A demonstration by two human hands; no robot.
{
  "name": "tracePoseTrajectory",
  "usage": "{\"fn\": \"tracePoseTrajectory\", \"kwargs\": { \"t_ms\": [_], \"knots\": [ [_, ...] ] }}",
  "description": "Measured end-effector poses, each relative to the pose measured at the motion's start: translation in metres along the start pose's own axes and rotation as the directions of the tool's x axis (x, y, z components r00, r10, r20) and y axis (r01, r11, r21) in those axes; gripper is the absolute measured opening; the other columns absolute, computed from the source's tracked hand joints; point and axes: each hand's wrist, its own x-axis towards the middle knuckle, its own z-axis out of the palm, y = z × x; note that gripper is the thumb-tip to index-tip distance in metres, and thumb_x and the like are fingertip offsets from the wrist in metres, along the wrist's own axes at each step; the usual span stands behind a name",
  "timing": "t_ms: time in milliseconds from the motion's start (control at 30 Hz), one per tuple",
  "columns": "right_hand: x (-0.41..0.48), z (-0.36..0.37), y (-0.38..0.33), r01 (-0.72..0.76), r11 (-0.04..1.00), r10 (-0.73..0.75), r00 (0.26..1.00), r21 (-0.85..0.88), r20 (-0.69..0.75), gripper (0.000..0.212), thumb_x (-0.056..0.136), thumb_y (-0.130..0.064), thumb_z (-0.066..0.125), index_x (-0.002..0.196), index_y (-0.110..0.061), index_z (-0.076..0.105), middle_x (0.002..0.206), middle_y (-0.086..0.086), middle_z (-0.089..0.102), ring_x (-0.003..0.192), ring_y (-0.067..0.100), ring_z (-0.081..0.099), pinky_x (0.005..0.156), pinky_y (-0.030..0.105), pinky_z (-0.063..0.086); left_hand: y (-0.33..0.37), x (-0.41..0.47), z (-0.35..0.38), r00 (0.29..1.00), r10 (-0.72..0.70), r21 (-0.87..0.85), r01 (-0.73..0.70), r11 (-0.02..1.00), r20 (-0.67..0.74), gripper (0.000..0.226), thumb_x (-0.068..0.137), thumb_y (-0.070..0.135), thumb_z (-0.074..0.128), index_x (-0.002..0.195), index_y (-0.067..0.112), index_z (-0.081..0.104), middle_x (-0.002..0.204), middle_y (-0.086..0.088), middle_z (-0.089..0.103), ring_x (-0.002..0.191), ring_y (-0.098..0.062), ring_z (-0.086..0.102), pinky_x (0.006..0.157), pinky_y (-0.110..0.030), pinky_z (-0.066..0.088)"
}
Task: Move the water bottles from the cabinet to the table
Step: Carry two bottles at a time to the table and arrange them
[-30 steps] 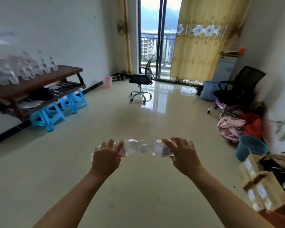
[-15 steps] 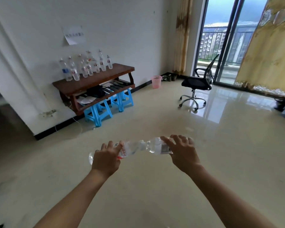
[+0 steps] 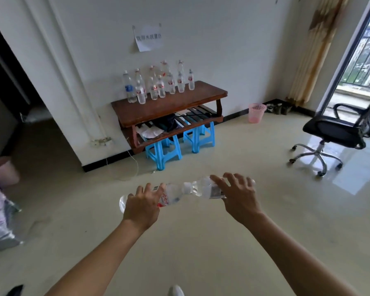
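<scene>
My left hand grips a clear water bottle with a red label, held sideways over the floor. My right hand holds a second clear bottle, also sideways, its cap end meeting the first bottle's cap end. Ahead against the white wall stands a brown wooden table. Several clear water bottles stand upright in rows along its back half. The cabinet is out of view.
Two blue plastic stools sit under the table's lower slatted shelf. A pink wastebasket is to its right, a black office chair at the right by the balcony door. A dark doorway opens at left. A paper sign hangs above the bottles.
The view has swung left and moved closer, so the table with bottles has shifted from the far left to the centre. Both hands still hold the two bottles cap to cap.
</scene>
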Motion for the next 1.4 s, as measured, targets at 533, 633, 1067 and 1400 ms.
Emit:
{"fn": "tracePoseTrajectory", "kwargs": {
  "t_ms": [533,633,1067,1400],
  "knots": [
    [0.389,0.095,0.042,-0.057,0.998,0.055,0.996,-0.034,-0.074,0.077,0.062,-0.005,0.076,0.131,-0.032,0.06,0.113,0.003,0.062,0.094,0.035,0.059,0.082,0.052,0.046,-0.152,0.39,0.06,0.999,0.048,0.024,-0.049,0.999,0.011,0.086,0.05,0.015,0.085,0.128,0.022,0.05,0.089,-0.013,0.057,0.071,-0.036,0.058,0.049,-0.043,0.052],
    [0.461,0.13,0.069,-0.039,0.999,0.037,0.997,-0.031,-0.062,0.076,0.062,-0.006,0.079,0.132,-0.032,0.061,0.115,0.005,0.063,0.097,0.036,0.059,0.084,0.055,0.046,-0.164,0.471,0.083,0.998,0.064,0.04,-0.064,0.997,0.005,0.085,0.052,0.022,0.089,0.127,0.022,0.051,0.089,-0.013,0.057,0.071,-0.036,0.058,0.049,-0.041,0.049],
    [0.804,0.209,0.164,0.01,0.989,-0.005,0.999,0.149,-0.032,0.079,0.071,-0.009,0.081,0.14,-0.032,0.048,0.124,0.011,0.06,0.107,0.038,0.058,0.09,0.06,0.047,-0.228,0.789,0.106,0.997,-0.079,0.079,0.079,0.994,-0.004,0.081,0.054,0.018,0.086,0.13,0.018,0.061,0.092,-0.014,0.057,0.071,-0.036,0.058,0.048,-0.042,0.052],
    [0.985,0.305,0.174,0.072,0.992,-0.076,0.997,0.102,0.031,0.092,0.066,-0.008,0.086,0.14,-0.037,0.041,0.123,0.007,0.06,0.106,0.035,0.06,0.09,0.063,0.049,-0.291,0.958,0.193,0.994,-0.098,-0.028,0.099,0.995,0.05,0.09,0.049,0.031,0.093,0.13,0.021,0.057,0.094,-0.011,0.06,0.072,-0.032,0.061,0.045,-0.037,0.052]
  ]
}}
